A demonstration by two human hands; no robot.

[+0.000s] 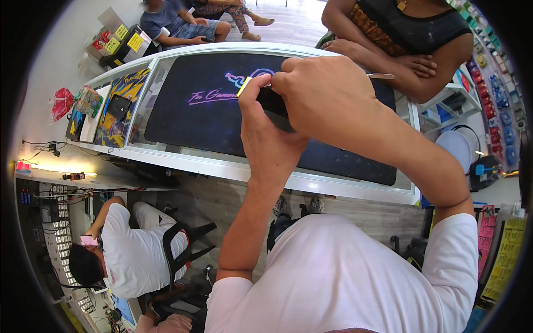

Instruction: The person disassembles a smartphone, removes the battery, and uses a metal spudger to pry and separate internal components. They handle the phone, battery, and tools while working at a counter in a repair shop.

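Note:
My left hand [269,136] is closed round a dark phone-like object [275,105], with its thumb at a yellow piece [242,87] on the upper left edge. My right hand [327,86] arches over that object, fingers curled and pinched at its top, gripping a thin metal tool [383,76] whose handle end sticks out to the right. The fingertips and tool tip are mostly hidden. Both hands are above a black mat [183,125] with neon lettering, lying on a white-framed glass counter [355,186].
A person with crossed arms [427,50] leans at the counter's far right. Seated people [166,28] are beyond it. A co-worker in white [133,244] sits low left holding a pink phone. Small items [116,108] crowd the counter's left end; hanging goods [497,111] line the right.

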